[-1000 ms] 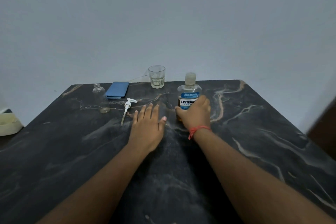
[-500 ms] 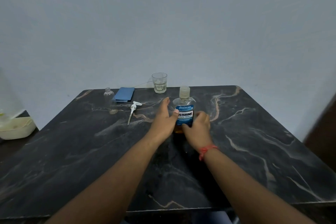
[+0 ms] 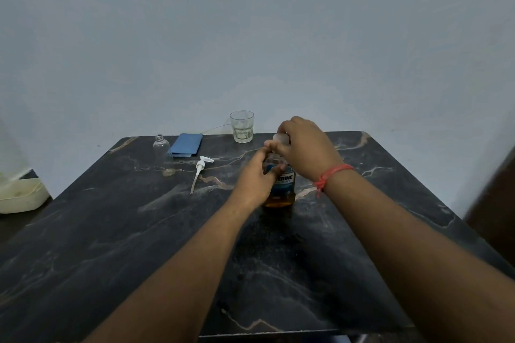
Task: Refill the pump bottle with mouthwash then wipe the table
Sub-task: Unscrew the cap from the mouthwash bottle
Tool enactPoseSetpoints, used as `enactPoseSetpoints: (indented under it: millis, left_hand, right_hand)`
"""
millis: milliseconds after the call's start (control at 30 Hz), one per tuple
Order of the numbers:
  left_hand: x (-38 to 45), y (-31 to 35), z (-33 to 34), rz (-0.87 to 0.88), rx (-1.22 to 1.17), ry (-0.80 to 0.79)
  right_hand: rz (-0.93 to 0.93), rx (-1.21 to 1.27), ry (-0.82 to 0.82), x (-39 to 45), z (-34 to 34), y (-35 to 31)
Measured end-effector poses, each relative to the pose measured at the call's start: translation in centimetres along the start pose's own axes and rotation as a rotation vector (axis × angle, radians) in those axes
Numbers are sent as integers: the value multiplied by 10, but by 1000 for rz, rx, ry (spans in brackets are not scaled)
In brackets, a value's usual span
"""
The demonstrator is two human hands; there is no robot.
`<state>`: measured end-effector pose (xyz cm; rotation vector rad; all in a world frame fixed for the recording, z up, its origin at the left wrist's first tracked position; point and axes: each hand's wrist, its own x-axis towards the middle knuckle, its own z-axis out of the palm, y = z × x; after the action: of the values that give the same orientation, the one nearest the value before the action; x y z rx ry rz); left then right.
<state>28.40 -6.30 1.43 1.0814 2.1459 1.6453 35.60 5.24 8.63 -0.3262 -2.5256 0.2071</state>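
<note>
Right hand moved up, fingers now curled around Listerine bottle cap; left hand grips body; uncapping starts.

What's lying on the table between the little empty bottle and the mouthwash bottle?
The white pump head lies between the empty bottle and the mouthwash bottle, seen in the head view.
</note>
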Motion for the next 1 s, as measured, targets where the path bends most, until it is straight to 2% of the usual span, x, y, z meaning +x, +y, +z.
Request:
enactPoseSetpoints:
  millis: [233,467,667,867,1000]
  left_hand:
    - [1,0,0,-38,27,10]
    - [0,1,0,-22,16,20]
    - [1,-2,1,-31,0,18]
    - [2,-3,1,-23,2,7]
    - [2,-3,2,-32,11,17]
  right_hand:
    - [-65,13,-186,7,-22,-5]
    - [-86,208,-332,11,-32,4]
    - [-3,152,-141,10,-25,6]
    - [27,344,-189,7,-26,8]
    - [5,203,-152,7,-20,9]
